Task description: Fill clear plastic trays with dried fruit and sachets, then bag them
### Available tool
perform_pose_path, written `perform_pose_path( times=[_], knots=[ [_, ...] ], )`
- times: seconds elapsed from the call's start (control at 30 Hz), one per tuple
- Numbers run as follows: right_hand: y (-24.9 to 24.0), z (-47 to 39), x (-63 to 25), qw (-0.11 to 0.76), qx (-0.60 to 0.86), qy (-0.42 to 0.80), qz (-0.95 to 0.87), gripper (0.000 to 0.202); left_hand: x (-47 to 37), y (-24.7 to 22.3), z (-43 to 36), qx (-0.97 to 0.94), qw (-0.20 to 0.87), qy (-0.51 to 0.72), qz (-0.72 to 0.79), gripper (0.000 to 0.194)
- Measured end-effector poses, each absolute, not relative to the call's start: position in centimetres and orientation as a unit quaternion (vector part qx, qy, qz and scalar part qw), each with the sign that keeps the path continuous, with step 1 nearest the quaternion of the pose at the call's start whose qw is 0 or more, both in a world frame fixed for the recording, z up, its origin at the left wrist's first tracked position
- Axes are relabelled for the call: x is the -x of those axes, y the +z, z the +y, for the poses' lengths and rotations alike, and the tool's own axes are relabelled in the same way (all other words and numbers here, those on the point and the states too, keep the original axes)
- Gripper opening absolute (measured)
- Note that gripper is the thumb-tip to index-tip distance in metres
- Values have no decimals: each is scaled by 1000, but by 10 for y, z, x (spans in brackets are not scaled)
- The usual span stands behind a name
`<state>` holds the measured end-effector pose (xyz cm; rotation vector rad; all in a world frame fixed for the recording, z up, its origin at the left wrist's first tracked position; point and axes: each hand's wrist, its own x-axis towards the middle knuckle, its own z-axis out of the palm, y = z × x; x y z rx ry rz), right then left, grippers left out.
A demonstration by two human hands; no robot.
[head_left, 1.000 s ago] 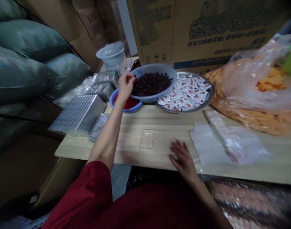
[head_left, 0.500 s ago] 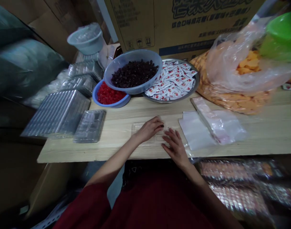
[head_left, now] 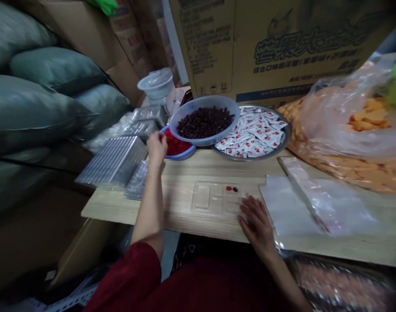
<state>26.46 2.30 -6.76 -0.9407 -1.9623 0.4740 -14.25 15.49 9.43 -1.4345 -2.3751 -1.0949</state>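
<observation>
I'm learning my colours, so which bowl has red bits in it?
The blue bowl by the left hand, partly hidden by the bigger bowl. Only it shows red bits; the bigger bowl holds dark bits.

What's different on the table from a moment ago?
The left hand moved from the dark pieces' bowl to the clear tray, then to the red pieces' bowl, farther left. The tray now shows a red piece and a dark piece. The right hand stayed beside it.

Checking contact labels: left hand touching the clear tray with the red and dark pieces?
Apart. Head view: left hand beside the red-filled bowl, bare wooden tabletop between the hand and that clear tray.
</observation>
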Motion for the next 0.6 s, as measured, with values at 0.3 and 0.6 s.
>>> perform_pose_path(
  times=[0.3, 0.6],
  knots=[
    [-75, 21, -263, 447, 371, 218, -785, 36, 177, 41, 174, 506, -27, -315, -802, 10],
    [-82, 21, -262, 441, 381, 210, -785, 35, 177, 35, 191, 514, -34, -351, -782, 14]
  ],
)
